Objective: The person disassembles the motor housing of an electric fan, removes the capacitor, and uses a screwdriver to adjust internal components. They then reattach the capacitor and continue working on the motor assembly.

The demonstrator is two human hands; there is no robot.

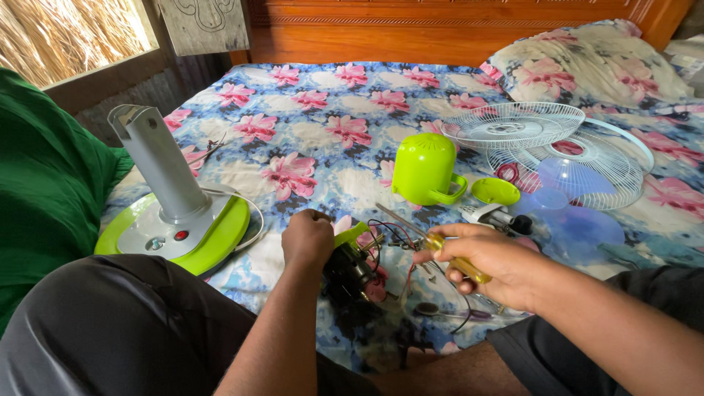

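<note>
My left hand (308,238) is closed on top of a black fan motor (350,275) with a lime-green bracket and loose wires, resting on the flowered bedsheet (308,139). In my right hand (488,264) I grip a yellow-handled screwdriver (455,258), whose thin shaft points up and left above the motor's wires. Both hands are close together over the motor, between my knees.
A grey and lime-green fan stand base (176,220) sits at the left. A lime-green motor cover (425,170), a small green cap (496,191), two white fan grilles (524,125) and a clear blue blade (579,220) lie at the right. Behind are a pillow (587,66) and a wooden headboard (440,29).
</note>
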